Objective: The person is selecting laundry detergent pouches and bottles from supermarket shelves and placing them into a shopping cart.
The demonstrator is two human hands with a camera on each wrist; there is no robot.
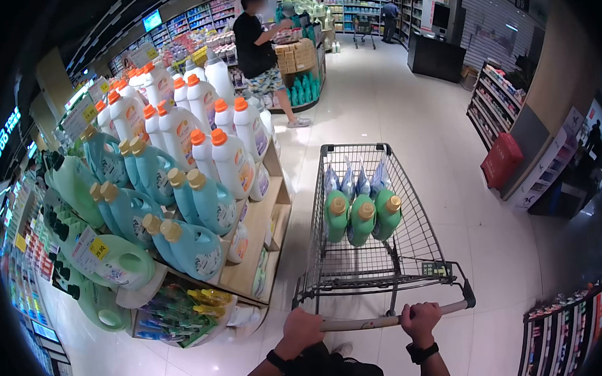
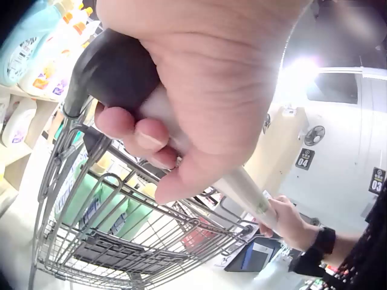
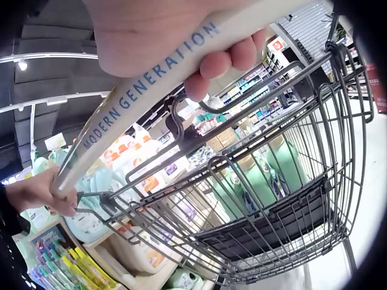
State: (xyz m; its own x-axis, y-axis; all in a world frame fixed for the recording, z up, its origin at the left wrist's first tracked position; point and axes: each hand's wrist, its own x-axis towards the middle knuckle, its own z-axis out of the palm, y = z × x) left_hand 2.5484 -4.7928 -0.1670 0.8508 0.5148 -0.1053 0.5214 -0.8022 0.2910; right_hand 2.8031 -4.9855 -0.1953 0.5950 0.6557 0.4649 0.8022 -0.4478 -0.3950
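Both hands grip the pale handle (image 1: 362,323) of a wire shopping cart (image 1: 413,250). The left hand (image 1: 301,329) is at the handle's left end, its fingers curled round it beside the black end cap (image 2: 121,67) in the left wrist view. Farther right, the right hand (image 1: 421,320) wraps the bar; lettering shows on the handle (image 3: 151,75) in the right wrist view. Inside the cart stand three green bottles with tan caps, the middle bottle (image 1: 361,222) among them, and several blue-and-white packs (image 1: 363,183) lie beyond them.
Left of the cart, a wooden display shelf (image 1: 251,276) holds white bottles with orange caps (image 1: 232,166) and teal bottles (image 1: 194,251). A person in black (image 1: 254,46) stands ahead at another display. Pale floor (image 1: 395,108) runs ahead; a red basket (image 1: 501,160) and racks are at right.
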